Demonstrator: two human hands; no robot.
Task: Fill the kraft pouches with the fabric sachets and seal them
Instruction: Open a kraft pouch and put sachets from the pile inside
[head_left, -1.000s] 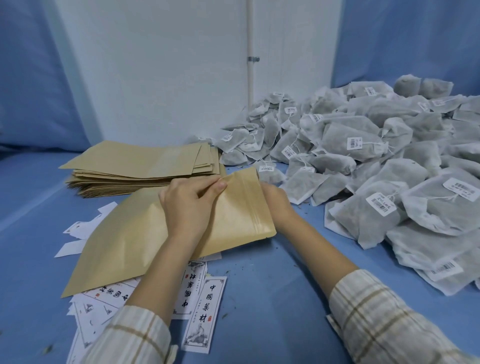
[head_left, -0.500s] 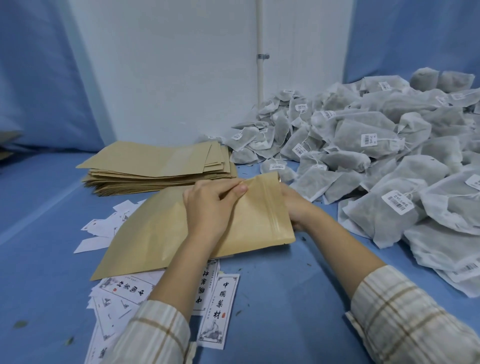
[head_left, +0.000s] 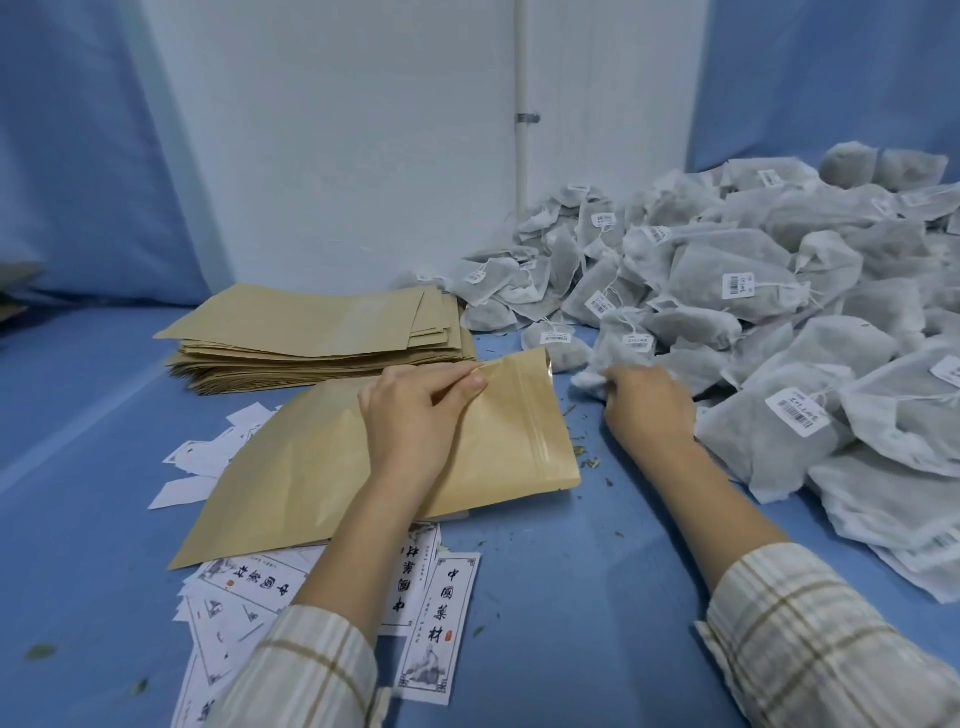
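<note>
A flat kraft pouch (head_left: 306, 478) lies on the blue surface with its zip mouth pointing right. My left hand (head_left: 415, 415) pinches the upper lip of that mouth and lifts it a little. My right hand (head_left: 647, 405) is off the pouch, at the near edge of the pile of grey fabric sachets (head_left: 753, 291), its fingers curled on one sachet (head_left: 597, 379). White barcode tags hang from the sachets on strings.
A stack of empty kraft pouches (head_left: 322, 332) sits behind the open one. Printed white label cards (head_left: 436, 623) lie scattered under and in front of it. A white wall panel and blue cloth close the back. Dry herb crumbs dot the surface.
My right hand has left the pouch mouth and moved right to the sachet pile. My left hand keeps hold of the pouch's upper lip.
</note>
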